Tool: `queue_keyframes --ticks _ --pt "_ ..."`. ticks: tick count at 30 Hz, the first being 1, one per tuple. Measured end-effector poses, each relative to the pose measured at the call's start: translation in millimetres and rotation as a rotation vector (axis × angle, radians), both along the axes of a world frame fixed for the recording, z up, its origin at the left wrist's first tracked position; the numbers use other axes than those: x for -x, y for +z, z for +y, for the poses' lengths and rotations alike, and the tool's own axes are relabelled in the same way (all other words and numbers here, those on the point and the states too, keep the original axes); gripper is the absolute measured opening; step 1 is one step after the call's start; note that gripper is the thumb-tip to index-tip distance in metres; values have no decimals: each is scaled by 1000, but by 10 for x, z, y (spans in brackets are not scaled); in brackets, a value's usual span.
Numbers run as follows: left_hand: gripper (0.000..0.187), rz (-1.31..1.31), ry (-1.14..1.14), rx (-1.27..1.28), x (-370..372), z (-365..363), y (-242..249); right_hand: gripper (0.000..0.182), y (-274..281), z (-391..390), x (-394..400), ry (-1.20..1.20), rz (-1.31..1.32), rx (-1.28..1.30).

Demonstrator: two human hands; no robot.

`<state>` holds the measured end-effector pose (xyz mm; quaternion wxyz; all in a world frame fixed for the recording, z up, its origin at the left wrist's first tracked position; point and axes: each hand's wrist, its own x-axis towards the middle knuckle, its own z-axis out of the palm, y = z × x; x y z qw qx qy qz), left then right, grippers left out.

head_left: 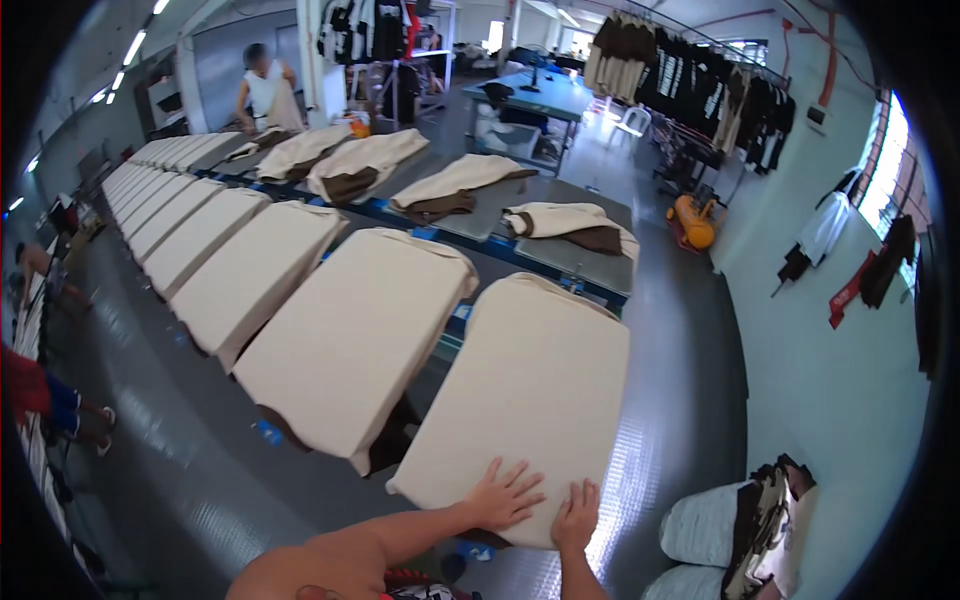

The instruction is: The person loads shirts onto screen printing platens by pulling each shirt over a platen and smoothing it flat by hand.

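A cream fabric garment (520,380) is stretched smooth over the nearest board, covering its top. My left hand (505,496) lies on its near part, palm down with the fingers spread. Close beside it, my right hand (577,512) rests on the cloth near the right edge, fingers extended. Neither hand grips anything. A second cream-covered board (350,330) stands just to the left, with dark brown cloth (395,435) hanging below its side.
More cream-covered boards (215,235) run in a row to the far left. Across the rail, cream and brown garments (570,222) lie on grey boards. Plastic-wrapped bundles (705,525) and folded clothes (775,520) sit at lower right. A person (265,90) stands behind the far boards.
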<state>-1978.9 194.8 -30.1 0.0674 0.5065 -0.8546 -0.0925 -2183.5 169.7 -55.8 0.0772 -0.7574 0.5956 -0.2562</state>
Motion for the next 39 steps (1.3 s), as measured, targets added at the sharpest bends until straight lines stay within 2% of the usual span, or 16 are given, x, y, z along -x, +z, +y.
queue_keyframes --ticks 6,7,9,10,12,13,15,20,22,27,29,32,33,35,37,39 --pt "42 48 39 83 -871 1358 -159 30 -78 27 37 -4 -106 24" --pt "43 -167 58 108 -1022 1557 -154 30 -114 28 51 19 -112 31" --pt "47 -229 393 -411 -1246 2006 -115 30 -170 18 116 1 -138 35" --pt "51 -66 651 -694 -1443 2264 -233 30 -219 -19 211 20 -132 41" --pt "40 -39 856 -1039 -1964 2911 -758 27 -266 -105 314 6 -338 -243" --pt "37 -56 871 -1165 -2369 3408 -1746 23 -27 -171 282 -128 -374 -475" --pt "37 -12 1208 -1233 -2613 4098 -1626 22 687 -25 6 -75 -522 -537" --pt "34 121 1187 -1224 -2998 4510 -1448 15 2101 118 -1162 314 -790 -424" --pt "37 142 908 -1080 -3277 4499 -2136 12 2642 317 -1812 559 -879 -330" --pt "39 605 1146 -579 -3497 3920 -1434 41 4058 1375 -3262 1389 -458 324" --pt "41 661 1209 -680 -3691 3820 -859 43 4373 1792 -3648 1481 -431 511" --pt "38 524 1109 -352 -4215 4211 -1565 40 4557 2105 -3928 1542 -360 639" --pt "38 531 1120 -360 -4284 4367 -1451 40 4587 2154 -3979 1541 -343 660" --pt "36 735 1574 -512 -4459 4714 -1064 38 4624 2207 -4044 1518 -312 690" --pt "35 590 1547 -526 -4605 5348 -1497 37 4669 2219 -4092 1487 -288 714" --pt "32 594 1740 -640 -4523 5857 -1506 36 4696 2210 -4161 1465 -259 735"
